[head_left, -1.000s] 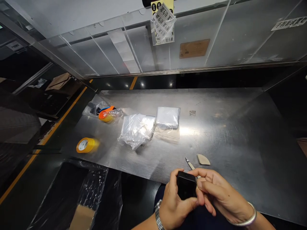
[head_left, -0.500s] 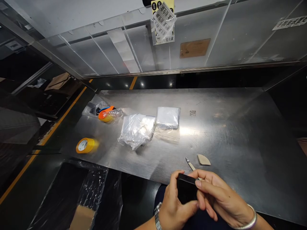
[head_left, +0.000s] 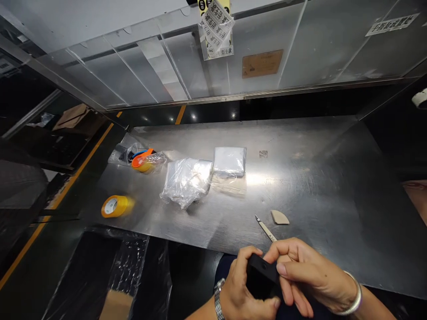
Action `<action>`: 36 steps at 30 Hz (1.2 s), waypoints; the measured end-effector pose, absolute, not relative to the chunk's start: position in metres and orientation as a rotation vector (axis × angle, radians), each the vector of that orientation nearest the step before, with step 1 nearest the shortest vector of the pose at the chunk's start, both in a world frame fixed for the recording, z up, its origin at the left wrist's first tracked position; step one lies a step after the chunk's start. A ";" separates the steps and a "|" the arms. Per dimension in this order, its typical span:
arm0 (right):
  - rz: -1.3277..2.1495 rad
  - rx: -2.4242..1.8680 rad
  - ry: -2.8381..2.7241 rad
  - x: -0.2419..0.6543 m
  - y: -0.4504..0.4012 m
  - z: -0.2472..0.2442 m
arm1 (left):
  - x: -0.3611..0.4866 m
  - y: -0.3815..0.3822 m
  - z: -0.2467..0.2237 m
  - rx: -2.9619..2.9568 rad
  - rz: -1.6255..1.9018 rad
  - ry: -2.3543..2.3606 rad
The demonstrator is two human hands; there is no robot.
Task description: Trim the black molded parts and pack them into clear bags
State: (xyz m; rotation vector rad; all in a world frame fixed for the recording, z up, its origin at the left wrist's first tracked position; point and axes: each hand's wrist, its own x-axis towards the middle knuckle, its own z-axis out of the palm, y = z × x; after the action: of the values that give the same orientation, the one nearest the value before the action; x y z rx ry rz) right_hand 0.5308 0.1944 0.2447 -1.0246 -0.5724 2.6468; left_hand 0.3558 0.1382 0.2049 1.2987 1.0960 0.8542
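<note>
The left hand point(head_left: 242, 291) and right hand point(head_left: 310, 278) both grasp a black rectangular object point(head_left: 262, 278). A scalpel point(head_left: 266, 231) lies just beyond them on the steel table point(head_left: 316, 186)

A black rectangular object point(head_left: 262, 278) is held between the left hand point(head_left: 237, 284) and the right hand point(head_left: 310, 275), at the edge of the steel table point(head_left: 310, 186). A scalpel point(head_left: 266, 231) and a beige wedge point(head_left: 279, 217) are seen lying nearby.

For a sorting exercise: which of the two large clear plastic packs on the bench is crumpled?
The bunched bag on the left: its film is loose and wrinkled, while the pack right of it is flat and squared-off.
</note>
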 end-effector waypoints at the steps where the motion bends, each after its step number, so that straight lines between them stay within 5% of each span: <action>1: 2.659 -1.025 -0.588 0.532 0.194 0.244 | 0.356 0.137 0.204 1.329 0.857 1.104; 15: 2.798 -1.013 -0.656 0.537 0.191 0.249 | 0.351 0.135 0.199 1.575 0.825 1.040; 29: 2.685 -0.969 -0.451 0.530 0.175 0.251 | 0.358 0.108 0.138 1.665 1.231 0.976; 36: 2.686 -0.931 -0.300 0.526 0.169 0.252 | 0.363 0.125 0.157 1.798 1.384 0.837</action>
State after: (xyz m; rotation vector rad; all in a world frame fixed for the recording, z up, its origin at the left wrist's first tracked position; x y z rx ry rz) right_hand 0.5261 0.1688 0.2524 -0.9309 -0.2997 2.6856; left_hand 0.3628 0.1248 0.1570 1.7982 0.8370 1.3842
